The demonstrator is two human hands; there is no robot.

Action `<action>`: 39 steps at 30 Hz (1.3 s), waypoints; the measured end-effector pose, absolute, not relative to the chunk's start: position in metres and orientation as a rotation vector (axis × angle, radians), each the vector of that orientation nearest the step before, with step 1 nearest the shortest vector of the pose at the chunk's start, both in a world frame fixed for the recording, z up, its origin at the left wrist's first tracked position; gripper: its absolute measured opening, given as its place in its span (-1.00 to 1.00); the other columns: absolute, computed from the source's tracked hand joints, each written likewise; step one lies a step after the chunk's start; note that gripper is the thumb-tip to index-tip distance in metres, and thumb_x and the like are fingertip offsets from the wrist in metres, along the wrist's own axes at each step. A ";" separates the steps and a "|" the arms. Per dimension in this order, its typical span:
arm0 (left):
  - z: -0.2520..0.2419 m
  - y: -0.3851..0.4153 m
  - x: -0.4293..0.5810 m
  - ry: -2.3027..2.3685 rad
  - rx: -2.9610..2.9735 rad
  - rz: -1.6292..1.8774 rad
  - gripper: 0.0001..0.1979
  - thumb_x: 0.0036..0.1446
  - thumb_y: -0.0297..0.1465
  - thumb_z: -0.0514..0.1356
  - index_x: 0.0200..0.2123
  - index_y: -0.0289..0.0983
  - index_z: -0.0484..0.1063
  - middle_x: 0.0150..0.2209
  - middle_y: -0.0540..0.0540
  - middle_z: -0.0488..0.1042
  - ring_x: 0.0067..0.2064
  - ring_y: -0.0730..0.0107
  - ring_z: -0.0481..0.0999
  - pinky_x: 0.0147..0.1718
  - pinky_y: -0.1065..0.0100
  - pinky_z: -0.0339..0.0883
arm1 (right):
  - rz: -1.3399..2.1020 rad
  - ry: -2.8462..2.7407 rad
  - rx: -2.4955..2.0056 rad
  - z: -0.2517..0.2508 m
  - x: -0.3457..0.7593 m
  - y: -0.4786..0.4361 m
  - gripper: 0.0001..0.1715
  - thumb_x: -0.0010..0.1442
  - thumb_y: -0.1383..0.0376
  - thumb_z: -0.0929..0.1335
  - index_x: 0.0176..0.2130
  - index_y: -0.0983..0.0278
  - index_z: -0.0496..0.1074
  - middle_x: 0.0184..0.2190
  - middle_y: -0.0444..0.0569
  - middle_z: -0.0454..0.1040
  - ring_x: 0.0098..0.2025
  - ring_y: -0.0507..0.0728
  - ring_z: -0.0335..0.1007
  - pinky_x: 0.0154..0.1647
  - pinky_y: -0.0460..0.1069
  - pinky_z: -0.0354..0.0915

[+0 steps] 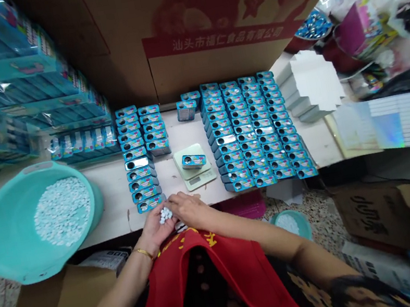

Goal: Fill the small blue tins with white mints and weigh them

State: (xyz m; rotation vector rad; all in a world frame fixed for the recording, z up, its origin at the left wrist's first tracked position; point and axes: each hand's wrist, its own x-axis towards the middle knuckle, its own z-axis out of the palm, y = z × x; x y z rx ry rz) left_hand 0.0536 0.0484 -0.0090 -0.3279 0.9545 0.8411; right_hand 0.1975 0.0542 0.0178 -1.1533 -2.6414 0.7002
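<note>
My left hand [155, 230], a gold bracelet at its wrist, is cupped palm up near the table's front edge. A small heap of white candies [165, 214] lies in its palm. My right hand [189, 210] comes in from the other side, fingers bent and close together beside the heap; its fingertips are too small to make out. Just beyond the hands, a blue candy box [193, 161] lies on a small digital scale [200, 178]. Rows of similar blue boxes stand to the left [141, 174] and right [253, 153] of the scale.
A turquoise basin [0, 232] with white candies stands at the left. Wrapped stacks of blue boxes [8, 72] rise behind it, and a large carton [213, 67] closes off the back. White card stacks [311, 82] are at the right. A smaller basin [302, 223] sits below the table.
</note>
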 end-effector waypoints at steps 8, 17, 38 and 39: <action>-0.017 0.036 0.050 0.942 -0.292 0.771 -0.84 0.10 -0.54 0.03 -0.39 -0.39 0.40 -0.44 -0.17 0.52 -0.40 0.32 0.53 -0.37 0.28 0.45 | 0.768 -2.739 -1.221 0.012 0.197 0.052 -0.79 0.15 0.41 0.24 -0.16 0.30 0.30 -0.21 0.00 0.31 -0.25 0.12 0.25 -0.40 -0.05 0.24; -0.020 0.038 0.053 0.970 -0.272 0.731 -0.84 0.08 -0.57 0.01 -0.42 -0.36 0.38 -0.47 -0.16 0.50 -0.41 0.30 0.52 -0.36 0.24 0.45 | 0.818 -2.710 -1.275 0.011 0.198 0.050 -0.80 0.13 0.46 0.24 -0.21 0.33 0.36 -0.28 0.02 0.36 -0.27 0.11 0.29 -0.39 -0.07 0.20; -0.004 0.088 0.058 0.901 -0.237 0.895 -0.77 0.08 -0.56 0.03 -0.22 -0.50 0.41 -0.21 -0.39 0.49 -0.08 0.09 0.46 -0.19 0.22 0.42 | 0.659 -2.265 -1.545 0.004 0.256 0.152 -0.69 0.16 0.43 0.22 -0.12 0.25 0.42 -0.18 0.00 0.43 -0.15 0.07 0.36 -0.14 -0.07 0.26; -0.004 0.084 0.056 0.908 -0.247 0.898 -0.77 0.08 -0.56 0.04 -0.22 -0.50 0.41 -0.20 -0.38 0.49 -0.08 0.09 0.46 -0.19 0.22 0.43 | 0.663 -2.202 -1.513 0.004 0.259 0.149 -0.70 0.17 0.42 0.21 -0.14 0.25 0.42 -0.20 -0.01 0.45 -0.15 0.07 0.37 -0.13 -0.07 0.27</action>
